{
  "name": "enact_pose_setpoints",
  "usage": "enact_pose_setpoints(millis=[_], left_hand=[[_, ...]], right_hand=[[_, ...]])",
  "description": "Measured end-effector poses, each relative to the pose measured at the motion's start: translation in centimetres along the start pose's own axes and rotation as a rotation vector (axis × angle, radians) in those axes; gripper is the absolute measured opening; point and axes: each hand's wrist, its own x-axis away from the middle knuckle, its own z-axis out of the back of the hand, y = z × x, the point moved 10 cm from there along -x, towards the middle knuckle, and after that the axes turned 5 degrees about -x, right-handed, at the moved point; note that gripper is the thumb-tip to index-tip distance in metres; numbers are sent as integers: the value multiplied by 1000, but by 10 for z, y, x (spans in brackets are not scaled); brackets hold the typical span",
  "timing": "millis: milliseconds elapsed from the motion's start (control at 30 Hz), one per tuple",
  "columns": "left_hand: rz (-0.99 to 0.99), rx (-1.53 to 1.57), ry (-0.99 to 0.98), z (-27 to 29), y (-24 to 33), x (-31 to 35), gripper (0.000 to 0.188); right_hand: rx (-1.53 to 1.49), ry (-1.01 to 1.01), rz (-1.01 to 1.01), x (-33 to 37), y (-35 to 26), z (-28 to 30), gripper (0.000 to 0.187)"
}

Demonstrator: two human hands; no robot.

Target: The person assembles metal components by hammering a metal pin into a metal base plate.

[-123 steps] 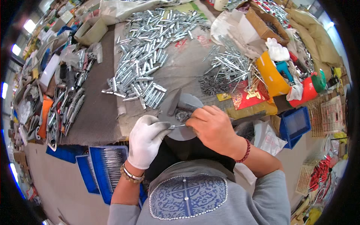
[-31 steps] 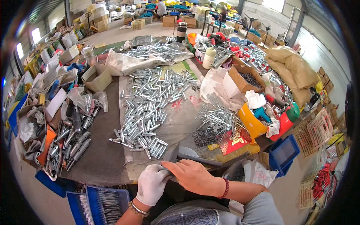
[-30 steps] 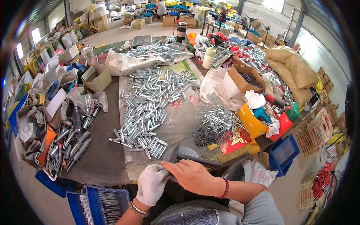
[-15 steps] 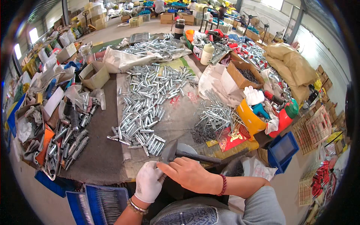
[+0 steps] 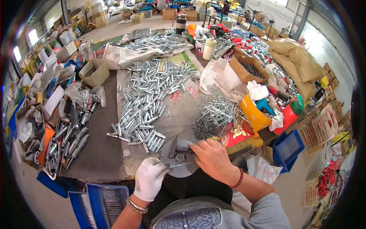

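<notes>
My left hand, in a white glove, is closed on a thin metal rod with a thicker silvery piece at the gloved end. The rod points right, and its far end comes close to my right hand. That bare hand is wrapped round the handle of a hammer, whose dark head is over the far side of a grey round plate. A small dark metal block is on the plate, between hammer and rod. Beyond lies a heap of silvery metal sleeves.
Thin rods and dark small parts are piled right of the sleeves. A yellow container stands at the right edge. Blue trays of rods are low on the left, near loose metal tubes.
My hands have moved apart; my right hand has shifted right and farther away. The rod, hidden before, now shows between them, and the hammer handle is turned differently.
</notes>
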Motion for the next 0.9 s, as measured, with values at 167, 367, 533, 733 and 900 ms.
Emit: enact_pose_setpoints(millis=[167, 367, 533, 733, 900], left_hand=[[-36, -26, 46, -1, -5, -1, 17], [-21, 10, 21, -3, -8, -7, 18], [-34, -3, 12, -5, -8, -2, 23], [2, -29, -10, -7, -7, 1, 22], [12, 13, -6, -5, -9, 0, 22]], right_hand=[[-137, 99, -83, 4, 4, 25, 49], [-242, 17, -37, 22, -10, 32, 59], [-237, 178, 100, 23, -34, 47, 60], [-159, 75, 87, 36, -38, 24, 55], [-310, 230, 66, 30, -32, 37, 56]])
